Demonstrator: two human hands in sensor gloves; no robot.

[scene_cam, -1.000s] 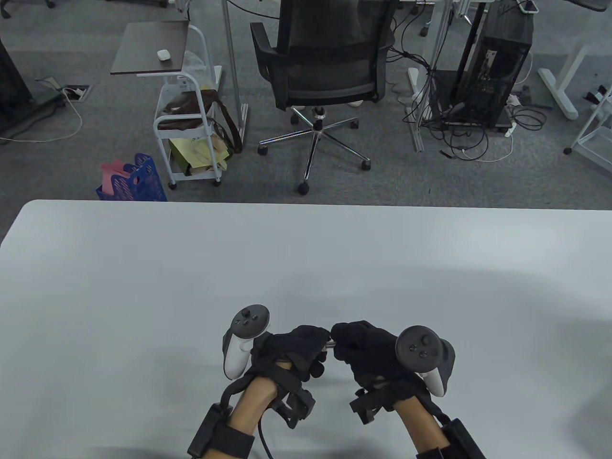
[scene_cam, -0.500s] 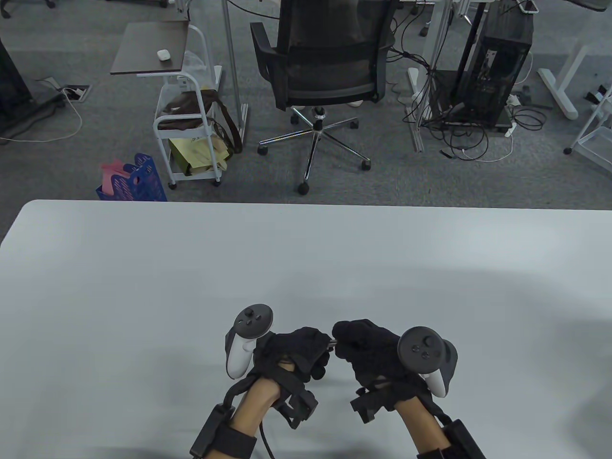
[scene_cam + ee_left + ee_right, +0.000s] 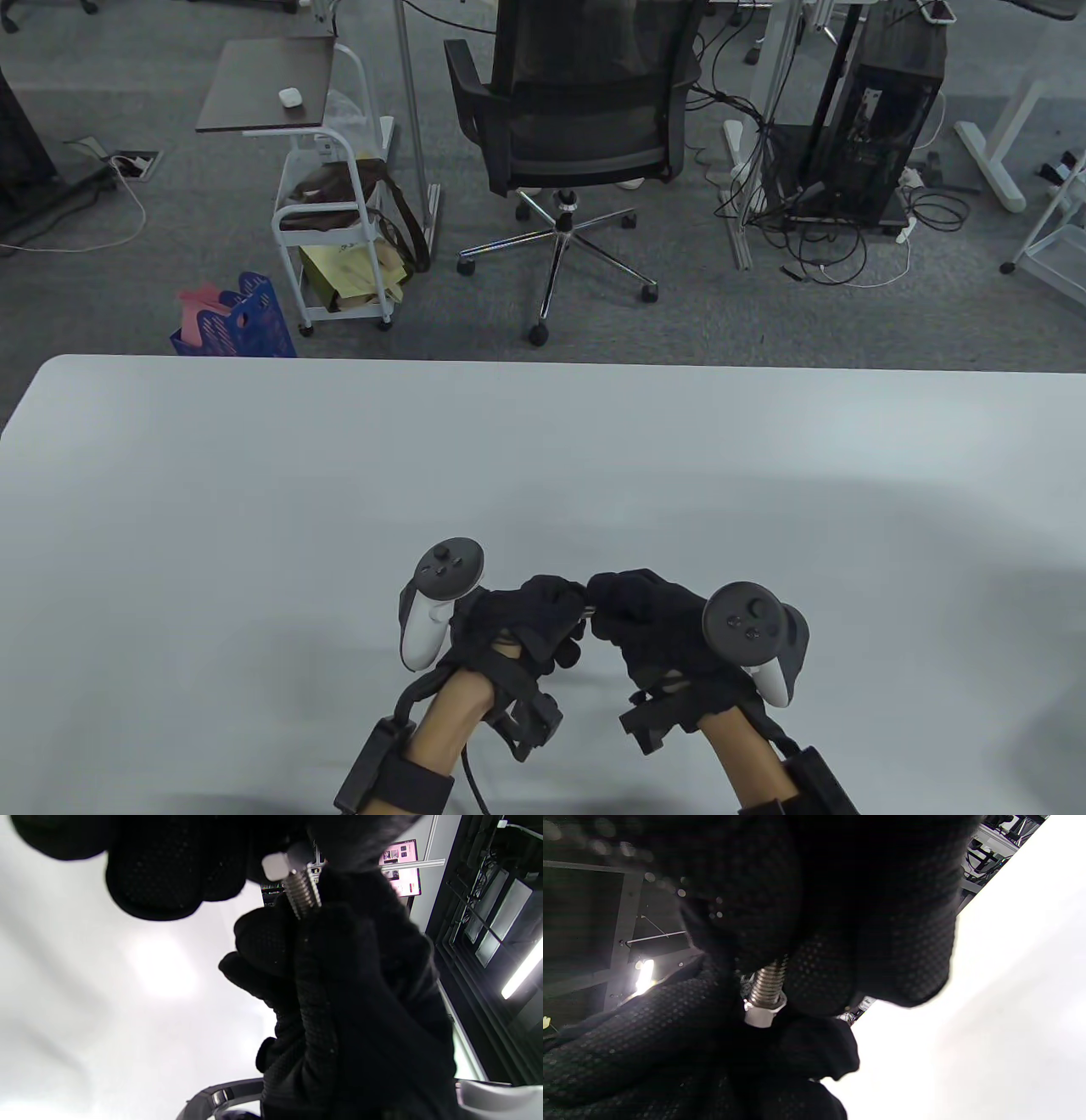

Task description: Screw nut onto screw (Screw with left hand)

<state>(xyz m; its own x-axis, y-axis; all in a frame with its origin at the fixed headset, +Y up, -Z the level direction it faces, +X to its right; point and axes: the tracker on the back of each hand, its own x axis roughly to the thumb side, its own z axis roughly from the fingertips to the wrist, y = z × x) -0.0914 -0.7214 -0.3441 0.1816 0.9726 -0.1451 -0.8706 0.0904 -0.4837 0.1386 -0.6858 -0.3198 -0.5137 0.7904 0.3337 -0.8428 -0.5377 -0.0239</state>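
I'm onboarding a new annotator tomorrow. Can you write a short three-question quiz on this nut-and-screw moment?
1. True or false: the nut is already on the threaded screw.
2. Which hand pinches the nut? A) left hand B) right hand C) neither
3. Fill in: both hands are held over the white ____.

Key:
1. True; both wrist views show it sitting on the threads.
2. A; the right hand's grip is on the screw shaft.
3. table.
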